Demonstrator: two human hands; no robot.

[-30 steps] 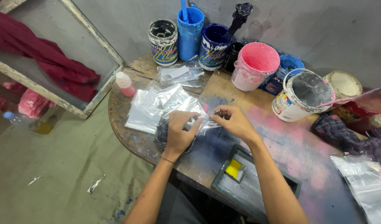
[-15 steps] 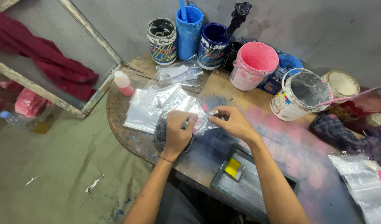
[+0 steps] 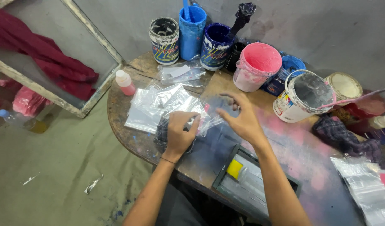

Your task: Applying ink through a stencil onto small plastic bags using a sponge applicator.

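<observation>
Left hand [image 3: 178, 136] lay on a clear plastic bag [image 3: 200, 115] near the front curved edge of the bench [image 3: 129, 140]. Its fingers [image 3: 191, 125] were curled and closed on the bag, pressing it against a dark cloth [image 3: 162, 134] bunched underneath. Right hand [image 3: 239, 117] hovered just right of the bag, fingers [image 3: 226, 97] spread open and holding nothing; I could not tell whether the fingertips touched the plastic.

A loose stack of clear bags [image 3: 152, 106] lay left of the held bag, its near corner close to the bench edge. A small pink bottle [image 3: 125, 83] stood at the left rim, just beside the stack. More clear bags [image 3: 180, 73] lay behind, towards the pots.

The back edge was crowded: a black-stained can [image 3: 164, 40], a blue tub [image 3: 191, 31], a dark blue can [image 3: 215, 46], a pink bucket [image 3: 256, 67], a white bucket [image 3: 302, 96] and a cream lid [image 3: 344, 86] stood close together along the wall. Open room lay only in the pink-stained patch of bench between the right hand and the white bucket.

A small framed screen [image 3: 259, 186] with a yellow piece [image 3: 234, 168] sat at the near edge, under the right forearm. A checked rag [image 3: 343, 138] and another clear bag [image 3: 364, 188] took up the right end. A wooden frame [image 3: 92, 42] leaned just left of the bench, over the open green floor [image 3: 54, 175].
</observation>
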